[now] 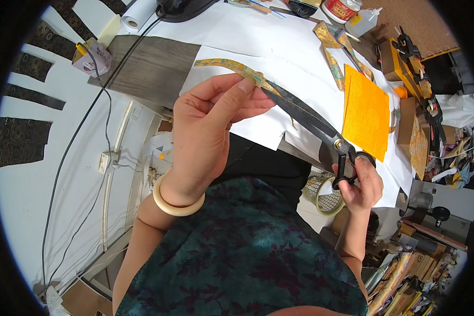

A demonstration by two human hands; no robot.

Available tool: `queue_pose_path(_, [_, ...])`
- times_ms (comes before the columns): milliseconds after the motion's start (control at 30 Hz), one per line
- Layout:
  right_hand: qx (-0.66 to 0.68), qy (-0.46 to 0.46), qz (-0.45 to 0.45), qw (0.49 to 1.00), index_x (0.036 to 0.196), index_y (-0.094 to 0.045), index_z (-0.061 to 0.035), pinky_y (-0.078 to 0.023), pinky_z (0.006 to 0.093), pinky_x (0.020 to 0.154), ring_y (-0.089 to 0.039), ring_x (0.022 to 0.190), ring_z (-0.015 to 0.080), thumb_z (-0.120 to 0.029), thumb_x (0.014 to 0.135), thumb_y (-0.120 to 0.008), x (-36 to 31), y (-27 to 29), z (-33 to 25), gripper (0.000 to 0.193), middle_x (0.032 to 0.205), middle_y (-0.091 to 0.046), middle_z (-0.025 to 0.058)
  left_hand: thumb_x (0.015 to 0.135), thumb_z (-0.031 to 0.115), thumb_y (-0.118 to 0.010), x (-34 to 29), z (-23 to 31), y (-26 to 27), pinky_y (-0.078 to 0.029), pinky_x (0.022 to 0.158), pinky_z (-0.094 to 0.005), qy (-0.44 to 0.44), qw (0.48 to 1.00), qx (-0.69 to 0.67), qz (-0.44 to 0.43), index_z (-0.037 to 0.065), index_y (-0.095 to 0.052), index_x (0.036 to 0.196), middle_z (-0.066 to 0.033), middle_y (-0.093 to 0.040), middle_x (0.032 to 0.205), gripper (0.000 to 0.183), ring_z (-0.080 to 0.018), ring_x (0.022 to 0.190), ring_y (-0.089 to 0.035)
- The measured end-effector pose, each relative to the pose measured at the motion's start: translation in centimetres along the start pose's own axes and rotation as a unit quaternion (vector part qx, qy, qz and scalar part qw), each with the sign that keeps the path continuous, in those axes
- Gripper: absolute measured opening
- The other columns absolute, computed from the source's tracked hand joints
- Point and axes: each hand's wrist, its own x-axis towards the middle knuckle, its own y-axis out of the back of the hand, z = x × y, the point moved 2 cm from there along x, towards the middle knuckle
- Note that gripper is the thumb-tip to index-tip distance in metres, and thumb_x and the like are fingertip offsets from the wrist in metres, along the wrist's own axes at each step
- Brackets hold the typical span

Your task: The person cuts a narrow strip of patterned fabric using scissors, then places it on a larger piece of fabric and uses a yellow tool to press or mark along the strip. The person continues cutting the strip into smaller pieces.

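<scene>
Pinched between the thumb and fingers of my left hand (pixel 208 118) is a narrow strip of gold and blue-green patterned material (pixel 221 63). Its long end sticks out to the left above the white paper. My right hand (pixel 366 184) grips a pair of black scissors (pixel 313 118) by the handles. The blades point up and left, with their tips beside my left fingertips at the strip. Whether the blades are closed around the strip cannot be made out.
A stack of orange-gold sheets (pixel 366 113) lies at the right on the white paper (pixel 231 46). Behind it are patterned strips (pixel 329 45), a jar (pixel 341 9) and a bottle (pixel 364 22). A mesh basket (pixel 329 199) stands below the table edge. A black cable (pixel 73 134) runs along the left.
</scene>
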Motion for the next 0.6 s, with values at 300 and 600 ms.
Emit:
queue_pose_path(300, [-0.008,0.010,-0.006,1.000,0.119,-0.073,0.0087,-0.063,0.0401,0.073,-0.077,0.082,0.0362,-0.026,0.090,-0.087,0.0,0.2,-0.1,0.048,0.094,-0.075,0.0225,0.104,0.004,-0.068,-0.1,0.1,0.0,-0.067,0.091,-0.0380,0.011,1.000,-0.005,0.003,-0.009,-0.072,0.118,-0.0207,-0.079,0.102,0.019,-0.0281,0.094,-0.080])
queue_pose_path(600, [0.022,-0.031,0.022,0.999,0.118,-0.070,0.0074,-0.061,0.0377,0.072,-0.075,0.081,0.0316,-0.016,0.084,-0.091,-0.8,-0.4,0.4,0.046,0.094,-0.075,0.0203,0.105,0.003,-0.067,-0.1,0.2,-0.3,-0.067,0.091,-0.0377,0.017,1.000,-0.008,0.001,-0.010,-0.071,0.118,-0.0221,-0.079,0.103,0.019,-0.0291,0.095,-0.080])
